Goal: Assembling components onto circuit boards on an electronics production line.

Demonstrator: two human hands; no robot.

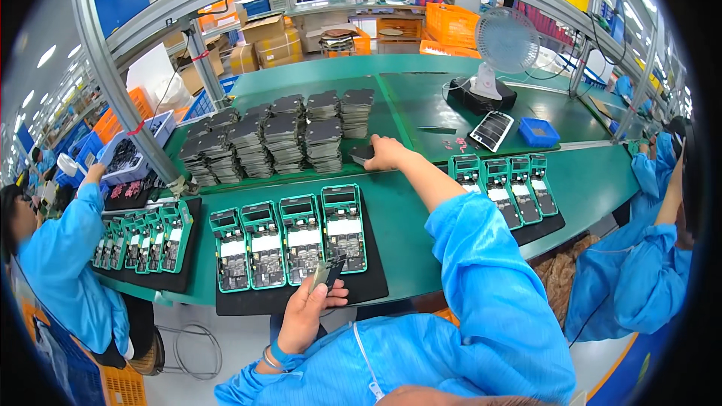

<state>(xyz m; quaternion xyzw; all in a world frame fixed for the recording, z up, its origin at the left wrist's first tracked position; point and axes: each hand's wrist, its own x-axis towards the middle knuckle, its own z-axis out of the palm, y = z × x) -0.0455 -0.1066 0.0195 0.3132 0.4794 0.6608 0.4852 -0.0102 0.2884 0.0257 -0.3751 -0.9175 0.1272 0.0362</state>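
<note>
My left hand (303,317) is closed on a few thin dark plates (329,271), fanned slightly, just in front of the green-framed phone assemblies. My right hand (386,155) reaches over the bench, its fingers closed on a dark flat plate (361,153) beside the stacks. Tall stacks of dark grey plates (286,135) stand in rows to its left. In front of me, several open phone assemblies (304,244) with bare circuit boards sit in green frames, side by side on a black mat (376,278).
More framed assemblies lie to the right (511,192) and left (143,240). A white fan (508,41), a white-and-black panel (492,131) and a blue tray (539,132) stand at the back right. Metal posts (124,79) frame the bench. A co-worker (68,271) sits left, another (628,263) right.
</note>
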